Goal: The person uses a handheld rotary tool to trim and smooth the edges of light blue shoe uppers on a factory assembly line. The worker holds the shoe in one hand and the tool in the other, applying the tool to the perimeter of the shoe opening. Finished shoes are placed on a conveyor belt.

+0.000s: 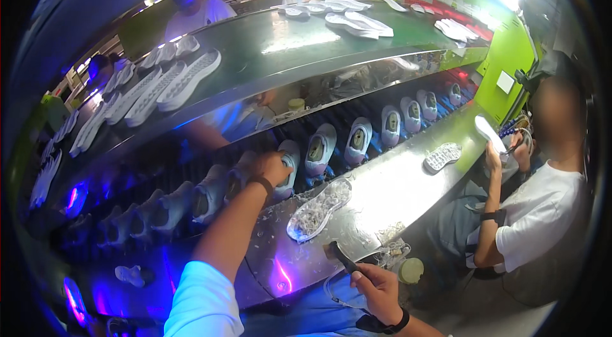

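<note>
My left hand point(275, 169) reaches forward to the conveyor and is closed on a pale shoe upper point(289, 160) standing in the row. Low in front of me, my right hand point(380, 287) grips a brush point(347, 259) by its dark handle, the brown tip pointing up and left toward the metal ledge point(376, 203). On that ledge, between my two hands, lies a white shoe sole point(319, 209) with whitish scraps over its surface. The brush tip is apart from the sole.
More shoe uppers point(359, 139) line the conveyor. Loose soles point(188, 79) rest on the green upper belt point(280, 50). Another sole point(443, 157) lies farther right on the ledge. A co-worker point(542, 203) sits at right holding a sole; a round pale container point(410, 271) is near my right hand.
</note>
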Tool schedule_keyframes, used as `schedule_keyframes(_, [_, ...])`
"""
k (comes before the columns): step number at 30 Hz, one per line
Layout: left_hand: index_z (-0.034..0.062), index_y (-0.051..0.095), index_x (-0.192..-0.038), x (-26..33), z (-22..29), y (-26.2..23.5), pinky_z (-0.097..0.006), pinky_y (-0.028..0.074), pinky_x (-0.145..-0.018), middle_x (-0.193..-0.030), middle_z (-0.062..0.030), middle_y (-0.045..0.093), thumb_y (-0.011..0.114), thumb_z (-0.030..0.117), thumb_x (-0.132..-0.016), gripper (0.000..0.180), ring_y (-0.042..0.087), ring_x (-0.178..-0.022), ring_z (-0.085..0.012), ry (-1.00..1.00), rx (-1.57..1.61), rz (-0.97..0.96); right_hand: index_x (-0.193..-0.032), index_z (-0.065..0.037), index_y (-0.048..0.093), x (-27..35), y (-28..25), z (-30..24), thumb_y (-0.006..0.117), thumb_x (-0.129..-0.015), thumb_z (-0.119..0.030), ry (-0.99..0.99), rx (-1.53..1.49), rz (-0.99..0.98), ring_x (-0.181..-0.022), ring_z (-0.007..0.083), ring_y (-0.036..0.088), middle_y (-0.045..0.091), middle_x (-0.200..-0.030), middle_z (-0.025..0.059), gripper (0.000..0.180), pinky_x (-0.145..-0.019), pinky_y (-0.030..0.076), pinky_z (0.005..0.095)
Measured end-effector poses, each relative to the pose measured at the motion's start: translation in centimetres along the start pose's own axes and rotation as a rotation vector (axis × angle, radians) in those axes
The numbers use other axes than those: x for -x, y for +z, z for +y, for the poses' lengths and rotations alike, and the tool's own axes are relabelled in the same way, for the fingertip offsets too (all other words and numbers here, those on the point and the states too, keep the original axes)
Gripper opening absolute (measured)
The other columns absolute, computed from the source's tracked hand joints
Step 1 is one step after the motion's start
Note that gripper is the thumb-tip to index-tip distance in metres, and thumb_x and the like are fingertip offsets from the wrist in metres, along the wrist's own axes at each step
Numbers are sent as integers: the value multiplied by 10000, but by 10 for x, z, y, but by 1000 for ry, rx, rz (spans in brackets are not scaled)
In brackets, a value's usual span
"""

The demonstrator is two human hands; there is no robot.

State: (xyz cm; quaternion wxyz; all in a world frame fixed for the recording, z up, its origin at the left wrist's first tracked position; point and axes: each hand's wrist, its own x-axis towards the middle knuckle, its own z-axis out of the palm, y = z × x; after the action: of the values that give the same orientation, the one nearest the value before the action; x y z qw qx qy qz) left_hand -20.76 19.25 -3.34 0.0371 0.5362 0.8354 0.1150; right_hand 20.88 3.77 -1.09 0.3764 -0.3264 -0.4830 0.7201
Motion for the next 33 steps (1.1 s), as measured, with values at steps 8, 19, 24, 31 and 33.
schedule_keyframes(8, [74, 627, -1408, 53, -113, -81, -467, 455, -1129, -1444, -237, 605, 731, 368, -813, 671, 564, -1343, -411, -290, -129, -19, -1151, 38, 743, 0, -9, 5, 700, -1017, -138, -119, 138, 7, -703, 42, 573, 703, -823, 8, 226, -609, 430, 209])
schedule_keyframes(19, [-31, 765, -1117, 149, -229, -87, -337, 580, -800, -985, -97, 778, 846, 173, -761, 418, 738, -857, -202, -288, 560, 306, -1138, 40, 742, 14, 11, 6, 729, -988, -161, -114, 155, -70, -781, 99, 651, 741, -858, 70, 251, -695, 512, 275])
schedule_keyframes(24, [53, 649, -1280, 256, -142, -146, -352, 582, -889, -1132, -72, 710, 716, 93, -867, 419, 709, -1033, -216, -337, 1491, 207, -1151, 39, 739, 26, 20, 1, 751, -973, -199, -106, 183, -87, -790, 122, 665, 753, -876, 106, 297, -716, 527, 295])
schedule_keyframes(31, [94, 649, -1136, 387, -112, -152, -310, 561, -673, -1002, -27, 702, 778, 175, -874, 303, 681, -863, -133, -442, 1518, 268, -1144, 40, 740, 36, 59, -5, 781, -952, -206, -87, 363, -216, -794, 120, 666, 755, -879, 110, 314, -716, 532, 293])
schedule_keyframes(33, [64, 651, -1169, 400, -77, -146, -354, 570, -800, -1055, -27, 703, 838, 141, -815, 408, 683, -935, -165, -307, 1070, 426, -1119, 51, 743, 36, 67, 9, 778, -946, -180, -105, 428, -236, -754, 134, 659, 753, -869, 145, 290, -690, 529, 300])
